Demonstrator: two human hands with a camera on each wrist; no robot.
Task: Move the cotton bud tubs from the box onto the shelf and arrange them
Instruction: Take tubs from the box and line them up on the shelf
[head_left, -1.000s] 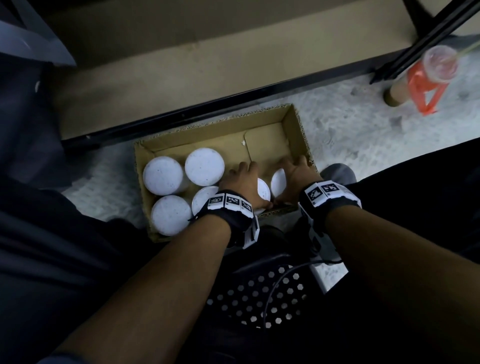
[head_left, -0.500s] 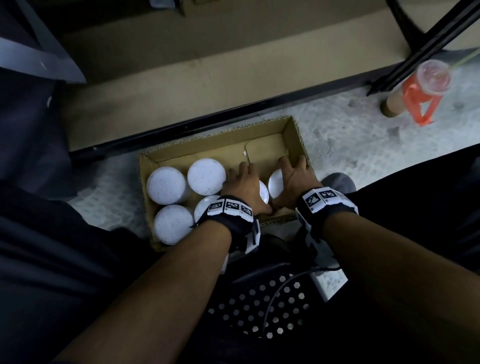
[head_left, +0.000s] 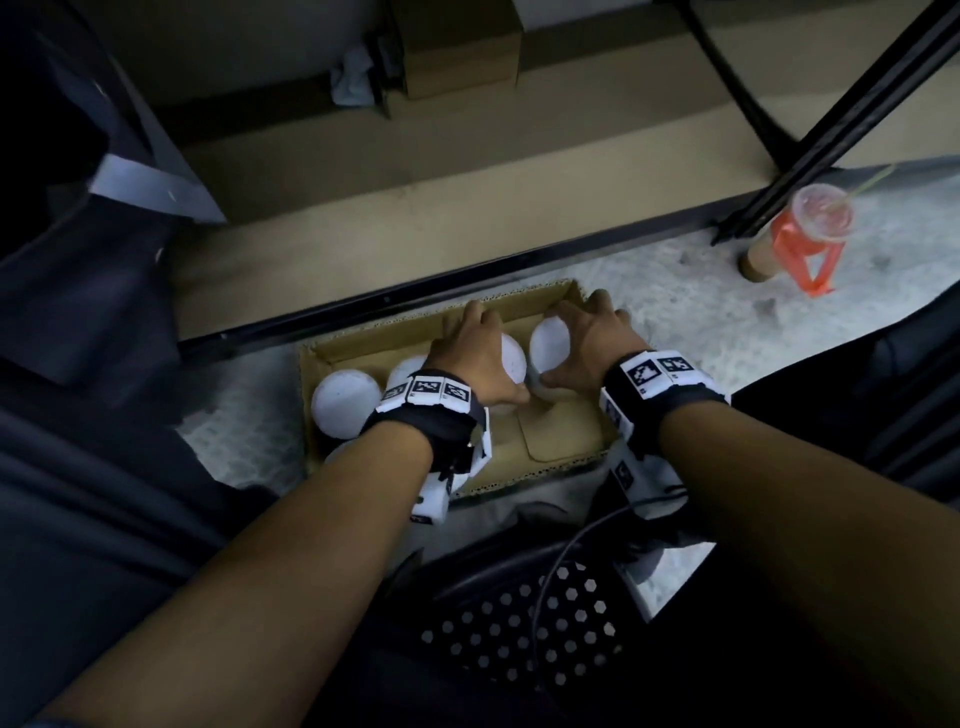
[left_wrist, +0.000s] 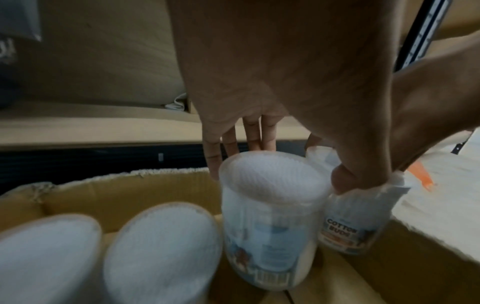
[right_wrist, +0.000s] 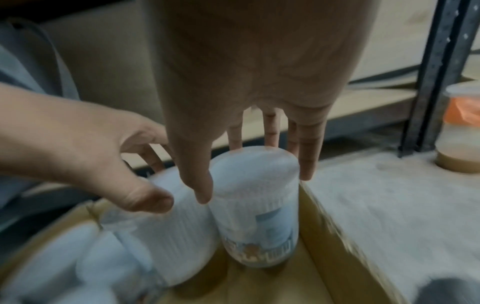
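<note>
An open cardboard box (head_left: 563, 441) lies on the pale floor in front of a low tan shelf (head_left: 467, 218). Each hand grips one clear, white-filled cotton bud tub by its top, raised a little over the box's right half. My left hand (head_left: 483, 353) holds the left tub (head_left: 513, 358), also seen as tub (left_wrist: 270, 205) under my left hand (left_wrist: 280, 172). Close beside it, my right hand (head_left: 576, 343) holds the right tub (head_left: 548, 343); in the right wrist view my right hand (right_wrist: 254, 181) wraps this tub (right_wrist: 259, 216). Other tubs (head_left: 345, 402) stand in the box's left half.
A drink cup in an orange carrier (head_left: 810, 228) stands on the floor at the right, beside a black shelf upright (head_left: 831, 130). A small carton (head_left: 457, 52) and crumpled cloth sit deep on the shelf. A perforated black seat (head_left: 519, 634) is below my arms.
Both hands have closed on the two tubs at the box's near right and raised them up and toward the shelf. That corner of the box floor now shows bare.
</note>
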